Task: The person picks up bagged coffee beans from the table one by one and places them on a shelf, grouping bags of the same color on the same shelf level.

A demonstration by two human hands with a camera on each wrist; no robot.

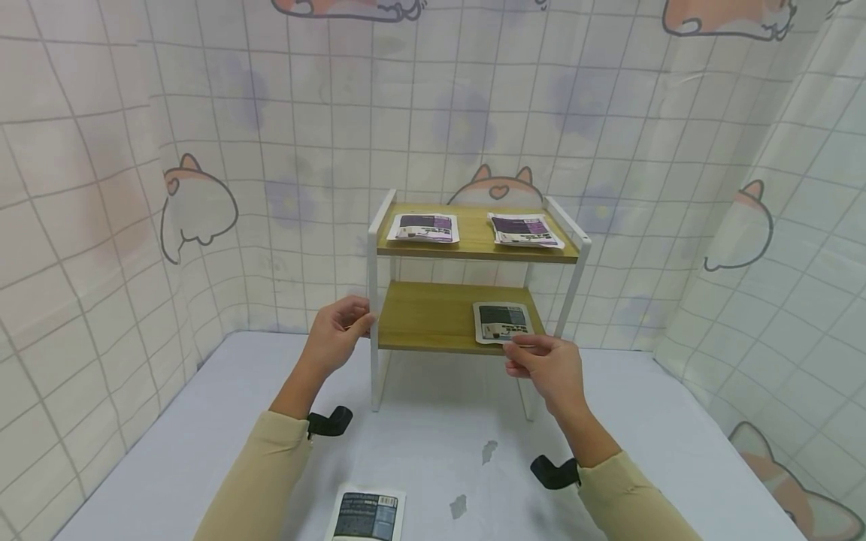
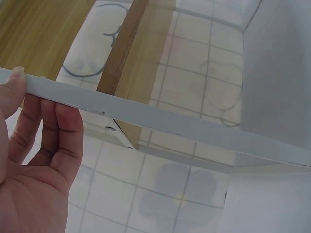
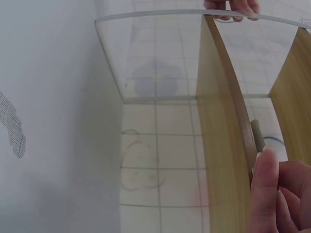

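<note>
My left hand (image 1: 336, 334) gripped the rack's white post (image 1: 373, 315) while my right hand (image 1: 549, 368) seemingly pinched the packet (image 1: 501, 322) at the lower shelf's (image 1: 433, 317) near edge, where it could slip off.

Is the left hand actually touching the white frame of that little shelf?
Touching. The left wrist view shows the left hand with its fingers curled behind the white frame and the thumb on its front edge.

A flat grey-and-white packet (image 1: 503, 323) lies at the near right edge of the lower wooden shelf (image 1: 426, 315) of a white-framed rack (image 1: 373, 300).
</note>
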